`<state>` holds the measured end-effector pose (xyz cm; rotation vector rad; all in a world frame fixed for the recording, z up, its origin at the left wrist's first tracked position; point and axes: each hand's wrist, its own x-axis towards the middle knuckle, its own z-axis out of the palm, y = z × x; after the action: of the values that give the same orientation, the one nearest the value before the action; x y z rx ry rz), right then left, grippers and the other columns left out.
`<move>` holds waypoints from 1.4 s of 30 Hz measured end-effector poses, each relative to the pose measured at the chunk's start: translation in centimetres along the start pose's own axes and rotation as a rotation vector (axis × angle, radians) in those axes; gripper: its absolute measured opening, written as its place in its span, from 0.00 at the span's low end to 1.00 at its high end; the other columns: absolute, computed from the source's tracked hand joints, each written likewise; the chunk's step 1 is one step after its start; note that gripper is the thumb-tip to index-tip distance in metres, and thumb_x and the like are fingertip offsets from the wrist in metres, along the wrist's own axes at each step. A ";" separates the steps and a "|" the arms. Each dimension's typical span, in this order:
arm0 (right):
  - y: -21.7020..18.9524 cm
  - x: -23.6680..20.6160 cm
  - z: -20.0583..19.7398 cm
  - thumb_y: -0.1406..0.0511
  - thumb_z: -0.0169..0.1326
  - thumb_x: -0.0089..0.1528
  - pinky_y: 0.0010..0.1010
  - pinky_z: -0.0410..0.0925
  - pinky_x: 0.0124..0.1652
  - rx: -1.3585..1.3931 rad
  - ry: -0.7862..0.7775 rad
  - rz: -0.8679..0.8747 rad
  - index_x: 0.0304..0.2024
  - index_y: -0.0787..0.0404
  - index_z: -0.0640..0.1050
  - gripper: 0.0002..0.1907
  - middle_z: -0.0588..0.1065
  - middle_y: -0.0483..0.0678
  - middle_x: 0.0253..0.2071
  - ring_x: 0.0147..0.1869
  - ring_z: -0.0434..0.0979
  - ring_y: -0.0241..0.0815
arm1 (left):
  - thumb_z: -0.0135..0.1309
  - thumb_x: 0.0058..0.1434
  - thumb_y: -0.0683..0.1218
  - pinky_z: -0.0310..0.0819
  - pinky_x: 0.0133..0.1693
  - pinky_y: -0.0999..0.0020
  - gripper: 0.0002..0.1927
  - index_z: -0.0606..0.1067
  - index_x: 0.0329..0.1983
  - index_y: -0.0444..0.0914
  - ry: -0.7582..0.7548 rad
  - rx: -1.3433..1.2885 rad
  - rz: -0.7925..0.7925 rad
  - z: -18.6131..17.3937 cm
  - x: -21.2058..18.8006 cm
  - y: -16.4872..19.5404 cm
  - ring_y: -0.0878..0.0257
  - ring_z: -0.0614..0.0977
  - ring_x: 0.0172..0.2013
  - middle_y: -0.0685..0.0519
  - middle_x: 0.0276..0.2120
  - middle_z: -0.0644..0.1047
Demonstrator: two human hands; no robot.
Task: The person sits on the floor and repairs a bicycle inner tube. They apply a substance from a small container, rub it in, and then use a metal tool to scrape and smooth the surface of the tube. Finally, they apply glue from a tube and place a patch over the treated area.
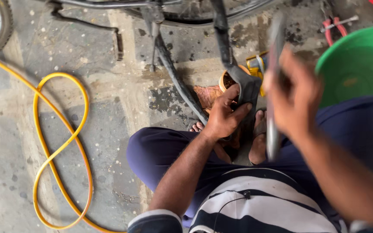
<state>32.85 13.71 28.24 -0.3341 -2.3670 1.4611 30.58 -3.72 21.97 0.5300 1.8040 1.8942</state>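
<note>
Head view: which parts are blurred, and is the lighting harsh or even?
Head view: the right hand and the flat tool it grips are smeared by motion blur; the left hand pinching the black inner tube is sharp, as is the yellow hose; light is soft and even, without glare.

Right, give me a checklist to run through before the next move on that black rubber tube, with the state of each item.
1. Left hand grips the black rubber tube: ok, fingers wrap it.
2. Right hand holds the long flat tool: ok, though it is blurred.
3. Tool touching the tube: cannot tell, blur hides the contact.
4. Toes out from under the tool: not ok, the sandalled feet lie right below it.
5. Green basin beside the right arm: ok; contents cannot tell.
6. Yellow hose away from the hands: ok, coiled on the floor to the left.
</note>
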 end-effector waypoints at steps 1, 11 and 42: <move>-0.1 -0.8 0.1 0.63 0.59 0.66 0.35 0.68 0.40 -0.083 -0.028 -0.132 0.63 0.62 0.72 0.24 0.76 0.51 0.41 0.41 0.76 0.43 | 0.56 0.65 0.34 0.72 0.56 0.65 0.19 0.73 0.59 0.35 -0.004 -0.026 0.032 -0.1 0.0 -0.1 0.62 0.78 0.52 0.50 0.49 0.77; 0.4 0.4 -0.2 0.64 0.59 0.69 0.36 0.66 0.39 -0.110 0.065 -0.020 0.64 0.66 0.75 0.23 0.77 0.52 0.38 0.37 0.75 0.45 | 0.52 0.68 0.32 0.65 0.64 0.67 0.21 0.71 0.65 0.35 -0.057 -0.369 -0.044 0.7 -0.2 -1.0 0.65 0.73 0.59 0.53 0.56 0.76; 0.9 2.1 2.4 0.65 0.61 0.70 0.41 0.62 0.39 -0.340 0.077 -0.467 0.64 0.69 0.75 0.22 0.70 0.53 0.39 0.41 0.70 0.48 | 0.56 0.61 0.34 0.75 0.50 0.67 0.16 0.74 0.53 0.35 0.019 0.099 0.117 0.6 -0.3 -0.2 0.66 0.80 0.46 0.52 0.43 0.78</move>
<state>29.98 12.87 26.80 0.0839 -2.4096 0.8245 31.19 -3.42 21.86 0.6678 1.9248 1.8989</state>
